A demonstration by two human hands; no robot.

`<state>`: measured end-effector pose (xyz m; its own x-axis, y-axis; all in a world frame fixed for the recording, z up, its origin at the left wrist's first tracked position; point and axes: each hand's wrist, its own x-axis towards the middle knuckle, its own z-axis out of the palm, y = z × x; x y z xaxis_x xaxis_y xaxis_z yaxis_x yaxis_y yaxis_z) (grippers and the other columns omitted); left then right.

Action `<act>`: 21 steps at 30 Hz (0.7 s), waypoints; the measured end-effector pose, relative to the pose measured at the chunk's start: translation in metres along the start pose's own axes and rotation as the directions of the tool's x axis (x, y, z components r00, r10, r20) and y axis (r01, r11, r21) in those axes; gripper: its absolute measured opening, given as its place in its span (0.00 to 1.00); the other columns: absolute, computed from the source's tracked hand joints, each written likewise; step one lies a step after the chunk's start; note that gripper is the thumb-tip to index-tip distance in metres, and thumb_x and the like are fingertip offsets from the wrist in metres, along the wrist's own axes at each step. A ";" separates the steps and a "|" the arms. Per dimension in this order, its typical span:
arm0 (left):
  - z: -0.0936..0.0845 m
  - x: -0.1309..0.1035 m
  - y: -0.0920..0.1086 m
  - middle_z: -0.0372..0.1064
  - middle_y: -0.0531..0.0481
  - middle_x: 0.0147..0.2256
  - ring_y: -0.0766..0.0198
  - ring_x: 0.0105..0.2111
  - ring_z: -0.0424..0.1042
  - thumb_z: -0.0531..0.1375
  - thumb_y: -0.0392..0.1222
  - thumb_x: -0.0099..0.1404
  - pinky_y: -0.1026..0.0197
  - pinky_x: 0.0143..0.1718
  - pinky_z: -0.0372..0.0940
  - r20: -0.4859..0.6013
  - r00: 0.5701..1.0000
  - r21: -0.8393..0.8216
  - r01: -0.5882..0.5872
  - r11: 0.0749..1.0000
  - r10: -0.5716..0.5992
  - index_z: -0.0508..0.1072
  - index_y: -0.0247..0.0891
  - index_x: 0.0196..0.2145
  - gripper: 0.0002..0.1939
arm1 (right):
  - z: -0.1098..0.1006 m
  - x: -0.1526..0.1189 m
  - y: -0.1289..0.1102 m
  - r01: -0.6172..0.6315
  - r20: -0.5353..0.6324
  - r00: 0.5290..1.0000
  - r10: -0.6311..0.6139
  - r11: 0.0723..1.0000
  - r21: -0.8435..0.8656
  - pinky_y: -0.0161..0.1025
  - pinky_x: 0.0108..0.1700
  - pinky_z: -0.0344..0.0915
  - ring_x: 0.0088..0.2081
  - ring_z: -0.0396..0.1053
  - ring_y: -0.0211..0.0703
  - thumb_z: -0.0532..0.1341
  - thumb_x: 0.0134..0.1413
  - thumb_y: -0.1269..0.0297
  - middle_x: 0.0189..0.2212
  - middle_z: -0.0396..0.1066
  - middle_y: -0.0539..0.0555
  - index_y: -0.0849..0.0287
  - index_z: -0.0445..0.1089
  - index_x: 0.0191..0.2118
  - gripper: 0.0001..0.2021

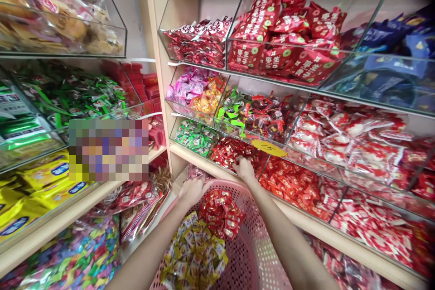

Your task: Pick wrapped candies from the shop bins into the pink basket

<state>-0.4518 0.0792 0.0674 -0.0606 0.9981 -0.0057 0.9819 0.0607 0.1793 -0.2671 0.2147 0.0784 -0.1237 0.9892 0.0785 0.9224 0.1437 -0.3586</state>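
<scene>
A pink perforated plastic basket is in front of me at the bottom of the head view. My left hand is closed over its far rim. Inside lie a heap of yellow-and-white wrapped candies and a smaller heap of red wrapped candies. My right hand reaches past the basket to the low bin of small red wrapped candies. Its fingers are curled down at the candies, and the fingertips are hidden, so what they grip does not show.
Clear-walled bins of sweets line the shelves, with green wrapped candies left of my right hand and orange-red ones to its right. A yellow price tag hangs just above that hand. Yellow packets fill a left shelf.
</scene>
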 end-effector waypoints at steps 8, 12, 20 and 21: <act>0.000 0.000 0.000 0.73 0.39 0.33 0.50 0.35 0.72 0.31 0.63 0.62 0.51 0.36 0.64 -0.011 1.000 0.009 -0.006 1.000 0.006 0.70 0.38 0.41 0.37 | 0.006 0.004 0.006 0.027 -0.036 0.999 -0.024 0.995 0.091 0.33 0.35 0.58 0.38 0.69 0.43 0.56 0.48 0.67 0.36 0.72 0.55 0.57 0.66 0.44 0.15; -0.001 0.000 0.001 0.72 0.39 0.34 0.51 0.36 0.72 0.32 0.63 0.62 0.52 0.37 0.63 0.010 1.000 -0.014 0.006 1.000 -0.006 0.69 0.38 0.43 0.36 | 0.010 0.005 0.010 0.038 -0.115 0.993 -0.009 0.967 0.253 0.34 0.35 0.59 0.36 0.69 0.42 0.56 0.46 0.68 0.34 0.72 0.54 0.58 0.66 0.44 0.15; -0.003 0.000 0.001 0.72 0.38 0.34 0.51 0.37 0.72 0.32 0.63 0.62 0.52 0.39 0.62 0.026 0.999 -0.033 0.020 0.999 -0.019 0.71 0.37 0.41 0.37 | -0.010 -0.027 0.004 0.377 -0.493 0.849 -0.187 0.869 0.320 0.43 0.46 0.59 0.42 0.63 0.46 0.50 0.54 0.63 0.40 0.69 0.59 0.62 0.65 0.44 0.15; -0.003 0.000 0.001 0.72 0.38 0.34 0.51 0.37 0.72 0.32 0.63 0.62 0.52 0.39 0.62 0.026 1.000 -0.030 0.019 0.999 -0.018 0.70 0.37 0.41 0.36 | -0.015 -0.037 0.003 0.412 -0.501 0.839 -0.214 0.850 0.327 0.44 0.46 0.59 0.42 0.63 0.46 0.49 0.55 0.62 0.40 0.69 0.58 0.62 0.65 0.45 0.15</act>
<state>-0.4513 0.0789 0.0709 -0.0738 0.9967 -0.0341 0.9748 0.0793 0.2087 -0.2545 0.1785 0.0886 -0.1172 0.7847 0.6087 0.6136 0.5391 -0.5769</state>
